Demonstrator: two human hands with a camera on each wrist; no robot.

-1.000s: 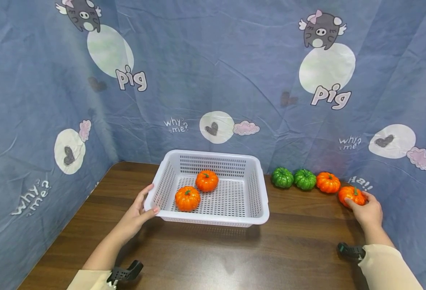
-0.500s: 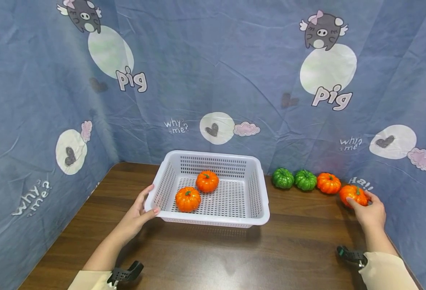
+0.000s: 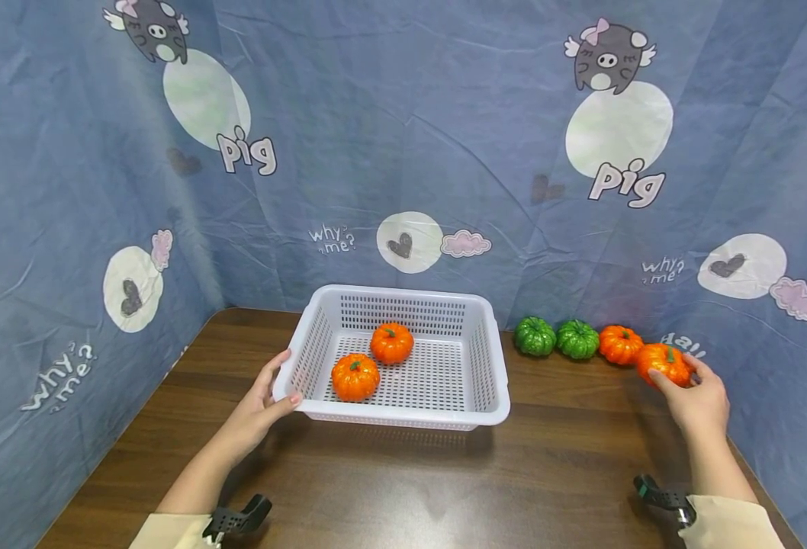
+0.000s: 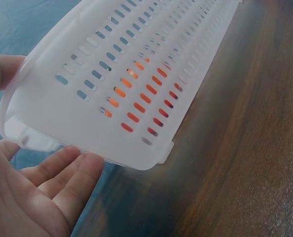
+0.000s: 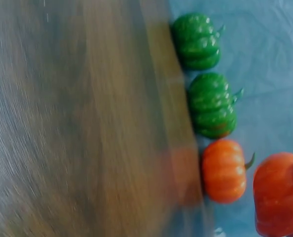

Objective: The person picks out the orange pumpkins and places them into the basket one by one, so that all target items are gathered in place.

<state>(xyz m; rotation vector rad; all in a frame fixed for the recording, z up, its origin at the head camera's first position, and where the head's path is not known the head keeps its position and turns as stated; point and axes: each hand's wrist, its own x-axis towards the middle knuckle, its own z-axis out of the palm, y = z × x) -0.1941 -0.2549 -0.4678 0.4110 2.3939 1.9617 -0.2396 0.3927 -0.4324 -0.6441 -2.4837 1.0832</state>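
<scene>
My left hand (image 3: 261, 400) grips the left end of a white perforated plastic basket (image 3: 403, 414), thumb over the rim and fingers against the outside. In the left wrist view the fingers (image 4: 80, 180) lie under the basket's edge. Two orange toy pumpkins (image 3: 355, 377) sit inside, toward its left half. At the far right my right hand (image 3: 702, 400) holds another orange pumpkin (image 3: 663, 364) between thumb and fingers. This pumpkin (image 5: 279, 195) appears at the right edge of the right wrist view, with only a bit of the hand showing.
Left of the held pumpkin stands a row along the table's back edge: an orange pumpkin (image 3: 621, 345), then two green pumpkins (image 3: 578, 339). A blue printed cloth (image 3: 403, 152) hangs behind and beside the brown wooden table (image 3: 403, 488).
My right hand has raised the orange pumpkin from its spot at the row's right end and shifted it slightly left. The left hand and basket stay where they were.
</scene>
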